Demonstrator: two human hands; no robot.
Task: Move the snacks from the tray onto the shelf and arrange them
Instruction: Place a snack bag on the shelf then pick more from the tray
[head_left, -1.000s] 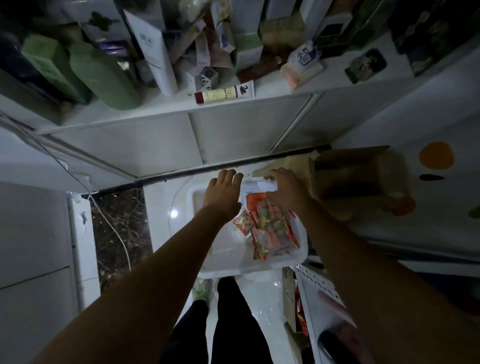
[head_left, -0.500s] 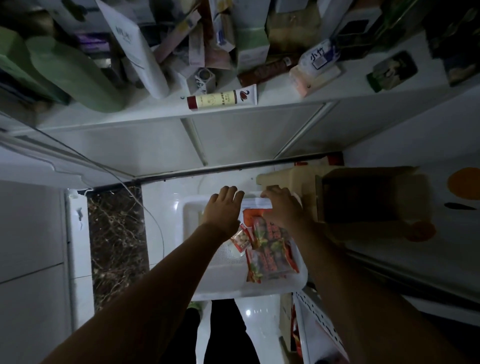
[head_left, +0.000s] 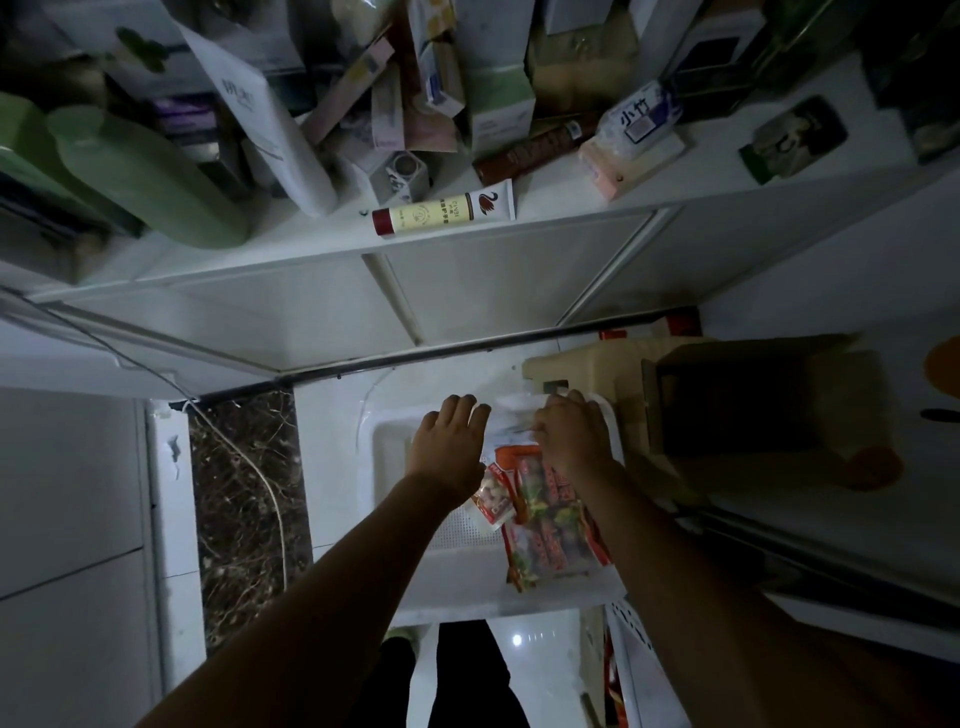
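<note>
Snack bag (head_left: 550, 535): red, clear-fronted, lying flat in white tray (head_left: 387, 447), long axis pointing away from the person. Left hand (head_left: 449, 447): fingers straight, nothing held. Right hand (head_left: 569, 436): grip cannot be told.

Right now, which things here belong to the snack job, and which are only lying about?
Belong to the job: the snack packets, the white tray under them, the shelf above, the left hand and the right hand over the tray.

Lying about: the cream tube, the green bottle, the cardboard box, the beige stool.
</note>
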